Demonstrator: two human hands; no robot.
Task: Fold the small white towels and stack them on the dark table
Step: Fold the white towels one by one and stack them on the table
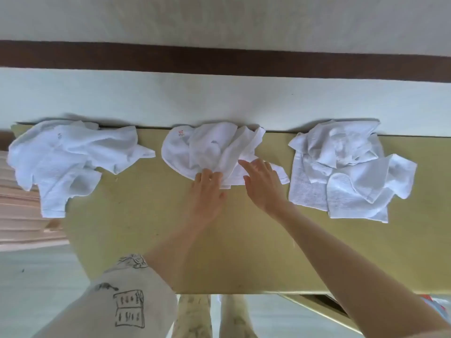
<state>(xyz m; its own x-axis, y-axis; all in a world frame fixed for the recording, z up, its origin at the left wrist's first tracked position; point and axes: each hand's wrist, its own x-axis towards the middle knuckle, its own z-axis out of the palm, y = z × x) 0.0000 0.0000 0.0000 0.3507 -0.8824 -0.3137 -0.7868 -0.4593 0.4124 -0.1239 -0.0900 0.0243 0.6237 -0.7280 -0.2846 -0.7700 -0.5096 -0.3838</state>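
Seen from above, a person's two bare arms reach over a yellowish table (151, 240). The left hand (207, 189) lies flat, fingers straight, on the near edge of the middle crumpled towel (214, 152); the right hand (262, 181) rests beside it, fingers spread and open on the cloth. Further towel heaps sit at left (66, 159) and right (346, 167). Nothing is folded yet. Likely risks: layers bunching unevenly, or the overhanging left heap slipping off.

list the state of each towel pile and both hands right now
left pile: crumpled, unfolded, untouched
middle pile: crumpled, both hands on its near edge
right pile: crumpled, unfolded, untouched
left hand: fingers on middle pile
right hand: open, resting on middle pile
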